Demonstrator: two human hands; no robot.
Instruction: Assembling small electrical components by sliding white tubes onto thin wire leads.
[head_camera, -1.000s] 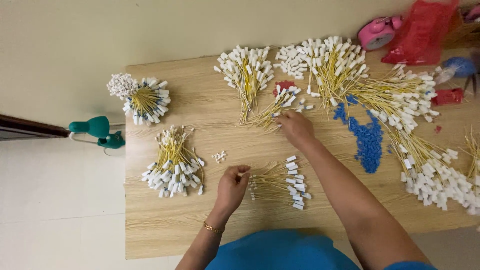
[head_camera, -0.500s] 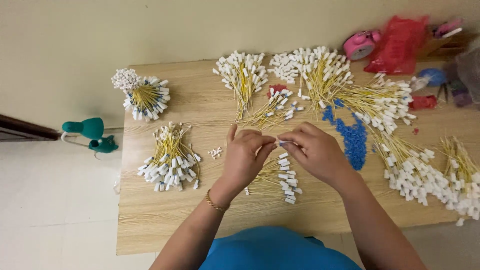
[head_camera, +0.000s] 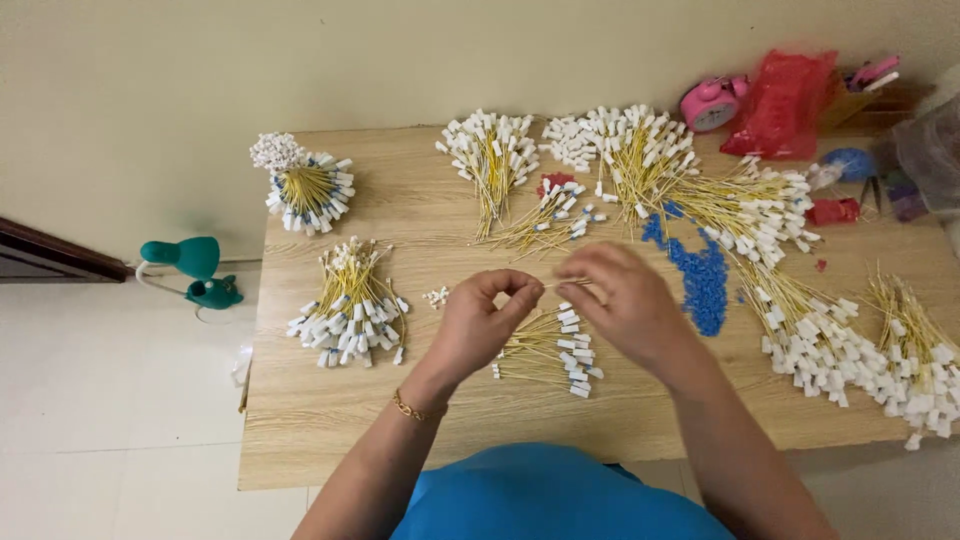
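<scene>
while the left hand and right hand are pinching one thin yellow wire between closed fingertips, keeping it taut above the small wire pile is looking wise.

My one camera sits on my head, looking steeply down and forward over the wooden table (its far edge meets the wall), close enough that my forearms fill the bottom.
</scene>
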